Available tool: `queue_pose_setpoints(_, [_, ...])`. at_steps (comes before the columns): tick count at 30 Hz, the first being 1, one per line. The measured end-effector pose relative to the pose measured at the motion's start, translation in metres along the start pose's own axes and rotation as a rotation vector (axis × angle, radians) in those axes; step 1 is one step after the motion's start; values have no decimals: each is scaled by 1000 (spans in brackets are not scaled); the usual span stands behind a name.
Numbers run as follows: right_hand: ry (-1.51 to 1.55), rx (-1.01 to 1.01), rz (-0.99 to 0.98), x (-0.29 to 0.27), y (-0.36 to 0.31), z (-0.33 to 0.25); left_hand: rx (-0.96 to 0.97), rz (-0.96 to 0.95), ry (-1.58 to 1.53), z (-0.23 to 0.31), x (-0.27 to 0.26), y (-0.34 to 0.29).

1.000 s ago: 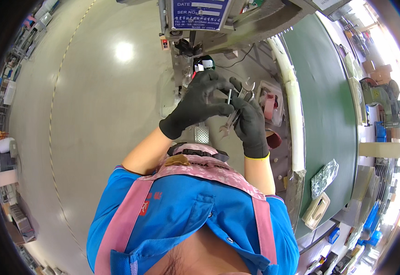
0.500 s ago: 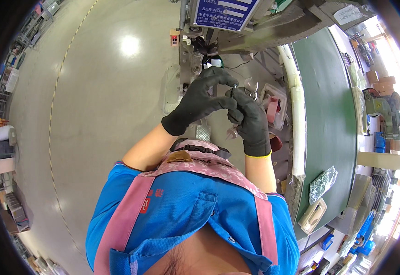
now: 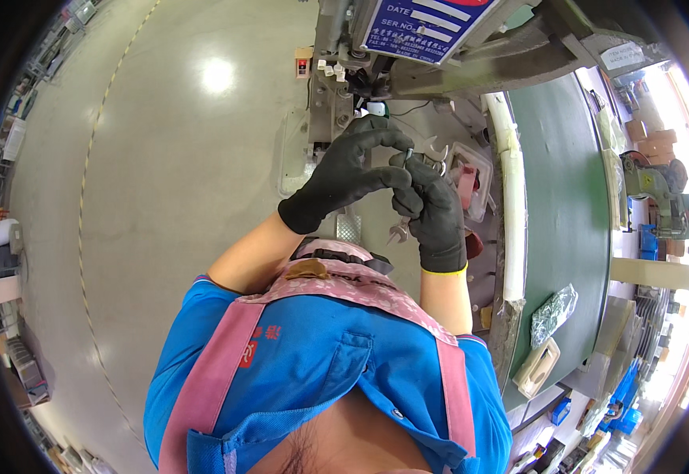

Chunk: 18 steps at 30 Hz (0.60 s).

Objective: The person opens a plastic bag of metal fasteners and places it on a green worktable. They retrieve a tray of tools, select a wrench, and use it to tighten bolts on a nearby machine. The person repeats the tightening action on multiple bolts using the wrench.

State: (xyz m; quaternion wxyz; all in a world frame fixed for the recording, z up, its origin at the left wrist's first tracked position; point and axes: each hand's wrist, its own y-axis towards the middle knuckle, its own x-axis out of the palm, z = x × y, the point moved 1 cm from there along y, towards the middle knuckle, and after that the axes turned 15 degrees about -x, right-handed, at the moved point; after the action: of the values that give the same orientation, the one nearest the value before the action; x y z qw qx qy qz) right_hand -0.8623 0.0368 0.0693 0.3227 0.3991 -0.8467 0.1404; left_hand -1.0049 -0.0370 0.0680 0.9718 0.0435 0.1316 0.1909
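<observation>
Both my hands wear black gloves and meet in front of my chest. My left hand (image 3: 344,178) pinches a small metal screw (image 3: 409,152) between thumb and forefinger at its tip. My right hand (image 3: 438,213) is closed around a small silvery metal part (image 3: 431,164), held right against the screw. Below my hands a metal wrench (image 3: 399,231) lies on the machine's base. A grey machine (image 3: 344,55) with a blue label plate stands just beyond my hands.
A green conveyor belt (image 3: 566,205) with a white rail (image 3: 512,229) runs along my right. A clear tray (image 3: 471,178) with pink pieces sits beside it. A plastic bag (image 3: 551,312) and a beige box (image 3: 538,367) lie on the belt. Polished grey floor spreads to my left.
My hands stay together on the small parts while the view has shifted; the left fingers have turned slightly at the screw's tip.
</observation>
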Motion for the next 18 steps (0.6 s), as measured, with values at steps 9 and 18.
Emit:
queue_pose_setpoints(9, [-535,-32,16,-57,28,30,-227,93,-89,-32,-1,-17])
queue_pose_setpoints(18, [-1314,-150,-274,-168,130,131,-637,219,-155,-125,20,-107])
